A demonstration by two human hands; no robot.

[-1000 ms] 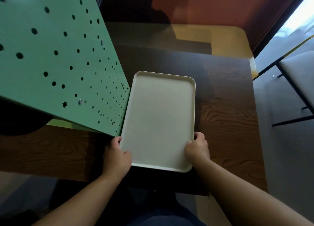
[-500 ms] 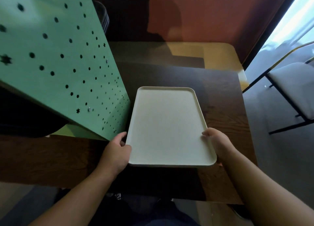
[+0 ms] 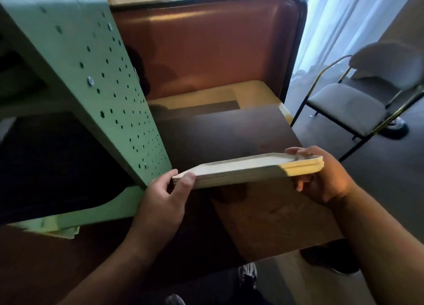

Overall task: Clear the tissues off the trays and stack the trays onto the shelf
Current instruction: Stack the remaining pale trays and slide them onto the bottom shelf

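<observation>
Trays point(image 3: 247, 170), pale cream and stacked flat on each other, are up in the air above the dark wooden table point(image 3: 275, 217); two rims show at the right end, so at least two sit in the stack; no tissues lie on the top one. The left hand point(image 3: 164, 197) grips the near left corner, with the thumb on the rim and the fingers curled under; the right hand point(image 3: 325, 178) holds the right end, with fingertips over the far rim and the rest of the fingers wrapped below. The stack is seen almost edge-on, and its right end looks a little higher than its left. The left corner is just beside the green shelf point(image 3: 110, 103), which stands on the table's left part; its side wall has many small round holes and a few star holes; the space inside it is dark. Behind the table is a brown padded bench back point(image 3: 206, 43); a grey chair point(image 3: 348, 107) with thin metal legs stands well apart on the right, near white curtains point(image 3: 339, 18).
</observation>
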